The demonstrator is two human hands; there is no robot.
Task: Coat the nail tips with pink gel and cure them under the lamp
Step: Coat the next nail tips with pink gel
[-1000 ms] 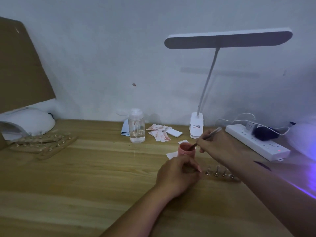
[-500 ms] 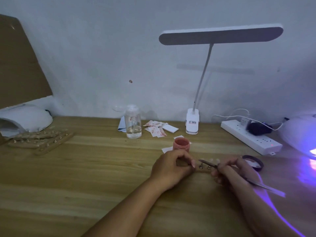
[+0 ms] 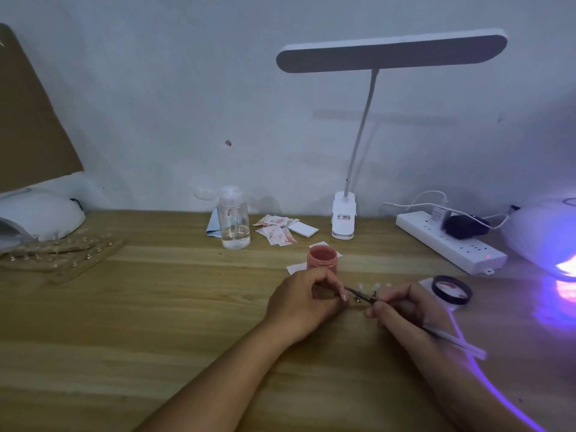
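Observation:
An open pot of pink gel (image 3: 322, 260) stands on the wooden table (image 3: 156, 307), its dark lid (image 3: 452, 289) lying to the right. Just in front of the pot lies a holder strip with small clear nail tips (image 3: 375, 288) standing on it. My left hand (image 3: 304, 302) curls round the strip's left end and steadies it. My right hand (image 3: 405, 310) pinches a thin brush (image 3: 361, 295) like a pen, its tip at the nail tip nearest my left fingers. A white curing lamp (image 3: 542, 238) glows purple at the far right.
A second white curing lamp (image 3: 40, 216) sits at the far left with several wooden nail-tip strips (image 3: 62, 254) before it. A clear bottle (image 3: 234, 221), scattered wipes (image 3: 276, 232), a desk lamp (image 3: 343, 222) and a power strip (image 3: 448, 246) line the wall.
My right hand drew the brush out of the pink pot and brought it down to the nail tips by my left hand. The camera view shifted to the right.

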